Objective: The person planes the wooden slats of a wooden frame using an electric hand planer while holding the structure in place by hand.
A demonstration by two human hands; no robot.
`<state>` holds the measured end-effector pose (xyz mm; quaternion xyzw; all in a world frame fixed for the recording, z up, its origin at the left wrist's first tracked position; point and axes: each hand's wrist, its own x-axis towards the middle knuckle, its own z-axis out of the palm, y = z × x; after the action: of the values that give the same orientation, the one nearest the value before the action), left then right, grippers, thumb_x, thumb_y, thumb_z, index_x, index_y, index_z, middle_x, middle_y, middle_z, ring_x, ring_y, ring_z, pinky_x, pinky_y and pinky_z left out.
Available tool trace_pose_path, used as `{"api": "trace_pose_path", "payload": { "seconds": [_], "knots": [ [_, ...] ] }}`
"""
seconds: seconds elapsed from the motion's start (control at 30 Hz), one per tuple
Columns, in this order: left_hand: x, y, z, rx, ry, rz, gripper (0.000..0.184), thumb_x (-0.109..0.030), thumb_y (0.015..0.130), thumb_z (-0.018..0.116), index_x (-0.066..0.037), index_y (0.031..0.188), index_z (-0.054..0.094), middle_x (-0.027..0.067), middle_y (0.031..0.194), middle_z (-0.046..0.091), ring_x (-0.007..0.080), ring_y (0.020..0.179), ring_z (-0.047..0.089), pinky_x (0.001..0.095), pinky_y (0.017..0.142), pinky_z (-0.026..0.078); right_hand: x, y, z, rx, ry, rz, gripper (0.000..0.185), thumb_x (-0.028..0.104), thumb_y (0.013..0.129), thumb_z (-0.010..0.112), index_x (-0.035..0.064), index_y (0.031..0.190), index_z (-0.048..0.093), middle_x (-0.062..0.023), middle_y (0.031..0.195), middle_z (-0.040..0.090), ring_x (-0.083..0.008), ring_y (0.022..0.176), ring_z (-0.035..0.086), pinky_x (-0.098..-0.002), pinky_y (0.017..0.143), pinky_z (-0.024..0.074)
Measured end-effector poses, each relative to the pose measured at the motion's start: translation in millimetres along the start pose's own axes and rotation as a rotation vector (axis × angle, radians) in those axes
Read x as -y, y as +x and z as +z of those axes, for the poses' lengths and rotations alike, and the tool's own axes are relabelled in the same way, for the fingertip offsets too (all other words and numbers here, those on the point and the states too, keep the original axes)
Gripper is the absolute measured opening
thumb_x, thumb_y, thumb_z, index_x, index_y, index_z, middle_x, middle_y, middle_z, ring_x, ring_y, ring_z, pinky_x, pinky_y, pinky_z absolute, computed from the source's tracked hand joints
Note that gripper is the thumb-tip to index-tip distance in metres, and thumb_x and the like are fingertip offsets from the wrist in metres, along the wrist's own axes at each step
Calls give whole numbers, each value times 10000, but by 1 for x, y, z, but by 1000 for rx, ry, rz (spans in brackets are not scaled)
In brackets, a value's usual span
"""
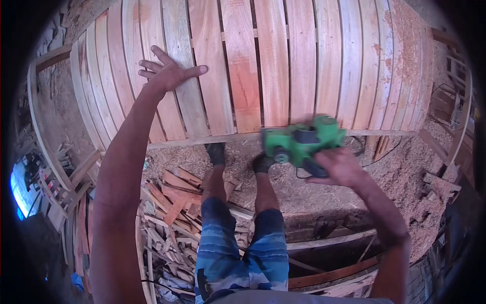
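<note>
My left hand [164, 73] rests with spread fingers on the slatted wooden panel [205, 76], left of its middle. In my right hand [340, 167] is a green electric hand planer [304, 142], gripped by its rear handle and slightly blurred. The planer is at the panel's near edge, its front end toward the left; whether its sole touches the wood I cannot tell. Reddish, rougher patches mark a slat [244, 86] near the middle. A dark power cord [377, 158] trails to the right of the planer.
Wood shavings [405, 35] lie on the panel's right end and over the floor [400, 187]. Offcuts [177, 197] are piled below the near edge, left of my legs [266, 192]. Timber frame pieces [33, 109] stand at the left, and long boards [331, 240] lie at lower right.
</note>
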<state>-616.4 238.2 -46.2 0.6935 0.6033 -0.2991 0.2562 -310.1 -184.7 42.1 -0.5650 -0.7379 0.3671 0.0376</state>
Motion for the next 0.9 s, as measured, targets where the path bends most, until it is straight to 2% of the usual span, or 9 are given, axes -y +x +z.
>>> {"api": "trace_pose_path", "payload": {
  "seconds": [0.03, 0.23, 0.37, 0.53, 0.63, 0.73, 0.8, 0.87, 0.9],
  "knots": [
    [0, 1, 0, -2, -5, 8, 1846, -997, 619, 776, 97, 1624, -321, 614, 1561, -273, 791, 1477, -232, 866, 1197, 39, -8, -10, -2, 53, 20, 40, 628, 659, 896, 810, 84, 1121, 699, -78, 917, 730, -289, 832, 750, -438, 788, 594],
    [0, -4, -3, 7, -32, 4, 1847, -989, 615, 787, 96, 1630, -311, 605, 1571, -273, 787, 1483, -226, 871, 1193, 58, 7, 18, -1, -23, 31, -33, 601, 636, 882, 828, 80, 1075, 704, -74, 869, 719, -294, 783, 743, -435, 746, 589],
    [-2, 1, -3, 22, 27, -13, 1861, -1005, 598, 778, 93, 1631, -313, 596, 1581, -273, 776, 1492, -229, 881, 1187, 60, 42, 66, -1, 50, 60, -52, 611, 663, 914, 776, 79, 1074, 693, -88, 876, 729, -295, 762, 753, -433, 710, 601],
    [-4, -5, -6, 17, 2, -34, 1853, -983, 598, 803, 38, 1641, -340, 567, 1606, -286, 760, 1519, -208, 870, 1199, 89, 103, 147, 27, 103, 129, -112, 666, 712, 978, 654, 60, 1113, 659, -111, 867, 740, -306, 792, 783, -463, 690, 630],
    [-7, -8, -9, 21, -47, -42, 1854, -950, 606, 834, 38, 1637, -348, 553, 1611, -305, 752, 1526, -206, 871, 1198, 81, 143, 194, 33, 91, 199, -137, 514, 548, 1044, 638, 38, 1105, 642, -126, 858, 746, -311, 781, 794, -467, 689, 638],
    [-3, -8, -9, 25, -77, -40, 1832, -906, 625, 866, 9, 1648, -348, 544, 1611, -323, 733, 1529, -241, 884, 1185, 38, 182, 237, 50, 124, 239, -160, 316, 335, 1026, 634, 22, 1073, 634, -138, 847, 757, -310, 732, 792, -460, 685, 636],
    [-4, -5, -9, 13, -88, -41, 1823, -897, 630, 870, -1, 1652, -346, 543, 1610, -326, 727, 1526, -260, 885, 1182, 16, 202, 259, 57, 37, 275, -182, 215, 205, 957, 626, 20, 1066, 633, -140, 836, 772, -308, 700, 790, -461, 649, 629],
    [-3, -5, -7, 10, -125, -33, 1817, -889, 635, 874, -10, 1656, -345, 541, 1608, -332, 723, 1521, -279, 883, 1182, -3, 218, 277, 58, 69, 287, -203, 245, 240, 972, 633, 33, 1102, 616, -136, 814, 737, -339, 729, 785, -465, 623, 620],
    [-3, -5, -5, 18, -130, -32, 1816, -886, 636, 875, -11, 1656, -346, 539, 1610, -334, 722, 1521, -282, 880, 1184, -7, 226, 286, 69, -31, 308, -202, 240, 232, 967, 638, 28, 1091, 614, -130, 806, 741, -327, 709, 782, -460, 617, 617]
  ]
}}
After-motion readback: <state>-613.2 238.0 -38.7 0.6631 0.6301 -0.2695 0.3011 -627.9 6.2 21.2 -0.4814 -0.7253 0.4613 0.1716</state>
